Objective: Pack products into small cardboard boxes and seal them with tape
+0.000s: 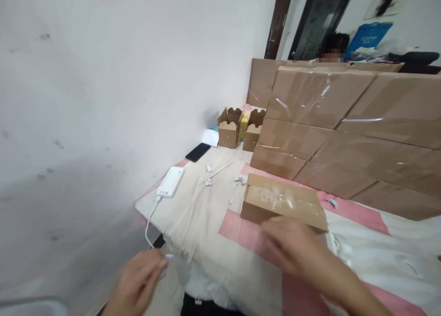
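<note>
My left hand (pixel 139 279) is at the table's near left corner, thumb and fingers pinched together. A white charging cable (pixel 148 226) runs down to it from a white power bank (pixel 171 182), and a small whitish end, blurred, sticks out at the fingertips. My right hand (pixel 287 242) hovers over the table in front of a closed brown cardboard box (pixel 284 199). Motion smears its fingers, which point down and to the left; whether they hold anything is hidden.
Crumpled paper scraps (pixel 209 182) lie mid-table. Near the wall are a black phone (pixel 198 152), open small cartons (pixel 228 134) and a yellow box (pixel 244 123). A taped cardboard partition (pixel 330 100) stands along the far side, a person's head (pixel 336 45) behind it. Clear plastic (pixel 344 249) lies right.
</note>
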### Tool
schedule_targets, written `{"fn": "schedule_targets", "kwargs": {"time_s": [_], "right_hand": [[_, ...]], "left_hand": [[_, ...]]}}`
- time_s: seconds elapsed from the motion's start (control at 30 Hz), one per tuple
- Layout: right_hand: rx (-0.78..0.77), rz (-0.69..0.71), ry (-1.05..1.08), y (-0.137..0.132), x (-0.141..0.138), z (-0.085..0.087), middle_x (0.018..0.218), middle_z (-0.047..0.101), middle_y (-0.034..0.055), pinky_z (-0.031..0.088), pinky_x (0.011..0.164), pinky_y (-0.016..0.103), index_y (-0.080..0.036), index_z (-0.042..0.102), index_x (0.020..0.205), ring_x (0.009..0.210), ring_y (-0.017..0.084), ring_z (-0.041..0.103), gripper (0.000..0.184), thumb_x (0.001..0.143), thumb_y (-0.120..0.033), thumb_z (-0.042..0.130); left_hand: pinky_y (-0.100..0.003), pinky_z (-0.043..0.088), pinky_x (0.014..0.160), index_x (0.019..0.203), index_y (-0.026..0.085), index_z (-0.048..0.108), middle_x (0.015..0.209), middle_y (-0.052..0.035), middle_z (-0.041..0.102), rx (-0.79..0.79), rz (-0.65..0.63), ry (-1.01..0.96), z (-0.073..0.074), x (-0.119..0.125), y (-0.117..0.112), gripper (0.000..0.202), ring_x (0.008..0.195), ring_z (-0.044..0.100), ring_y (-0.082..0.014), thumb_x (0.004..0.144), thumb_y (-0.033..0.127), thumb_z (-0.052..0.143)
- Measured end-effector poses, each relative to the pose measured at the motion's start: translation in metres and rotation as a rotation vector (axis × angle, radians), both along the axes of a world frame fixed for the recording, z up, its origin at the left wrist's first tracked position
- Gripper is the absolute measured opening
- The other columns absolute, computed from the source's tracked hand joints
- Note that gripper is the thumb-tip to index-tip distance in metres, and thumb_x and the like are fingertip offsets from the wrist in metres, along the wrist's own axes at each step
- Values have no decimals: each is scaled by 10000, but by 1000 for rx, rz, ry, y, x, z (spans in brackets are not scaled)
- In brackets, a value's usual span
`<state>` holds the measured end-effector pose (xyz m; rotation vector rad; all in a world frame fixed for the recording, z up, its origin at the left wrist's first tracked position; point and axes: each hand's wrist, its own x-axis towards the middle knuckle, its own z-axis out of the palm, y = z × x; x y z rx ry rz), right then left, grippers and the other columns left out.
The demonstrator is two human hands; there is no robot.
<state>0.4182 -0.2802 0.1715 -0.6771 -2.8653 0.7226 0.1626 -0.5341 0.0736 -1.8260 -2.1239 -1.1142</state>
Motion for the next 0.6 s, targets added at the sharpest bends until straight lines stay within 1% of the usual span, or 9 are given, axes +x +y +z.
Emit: {"fn": "schedule_targets", "kwargs": {"time_s": [0.07,0.13,0.23,0.33,0.37,0.43,0.53,0.57,0.6], "right_hand": [[-22,-131,-31,5,15,-10,710,649,28,407,635,328,-242,588,731,644,184,586,328,1020,-315,449],[-103,-103,-95,0,13,-25,728,664,36,431,654,334,-240,627,783,670,195,618,379,1055,-358,389],[-198,-44,-146,-19,-20,-55,921,742,65,500,764,353,-244,692,1049,835,226,698,355,1065,-348,353],[-138,-100,-172,-28,-73,-83,1209,718,136,520,920,395,-176,543,1427,1069,269,696,439,1044,-299,368],[-94,-143,-193,-27,-91,-90,1308,672,172,516,949,406,-133,454,1511,1130,285,679,506,1030,-270,380],[3,-259,-257,-18,-124,-100,1477,532,239,521,945,420,-76,295,1599,1183,321,658,622,1000,-209,397],[68,-425,-341,-3,-158,-111,1482,498,269,526,885,412,-93,202,1636,1106,331,694,699,959,-106,377],[61,-470,-337,2,-164,-114,1454,520,264,520,883,405,-108,210,1635,1085,325,703,715,940,-73,374],[36,-508,-305,5,-167,-118,1431,538,256,509,897,400,-119,238,1627,1085,320,702,723,921,-47,379]], "left_hand": [[-240,535,602,757,263,629,693,16,685,-129,127,-180,-20,-14,-28,216,614,674,-169,955,260,540],[-247,531,581,692,255,596,641,18,650,-229,144,-347,-38,-16,-40,303,583,656,-176,972,341,522],[-266,531,617,700,244,598,665,2,651,-222,121,-497,-52,-6,-24,339,620,651,-184,993,377,490],[-282,522,666,764,224,606,716,-8,653,-118,214,-506,-53,-6,26,291,678,643,-184,985,392,519],[-288,523,691,780,218,598,737,-10,656,-100,239,-489,-52,-11,47,270,704,645,-184,980,384,525],[-329,537,811,946,212,640,886,-36,712,-67,251,-439,-51,-27,95,158,830,675,-205,952,349,562],[-423,497,975,1264,209,627,1241,-117,718,-144,217,-320,-53,-54,166,361,1142,648,-286,906,253,622],[-441,481,997,1290,213,629,1309,-121,699,-150,199,-306,-55,-60,187,407,1211,619,-305,883,207,640],[-451,471,1003,1280,221,646,1300,-114,710,-151,187,-297,-58,-65,204,418,1218,613,-311,865,167,646]]}}
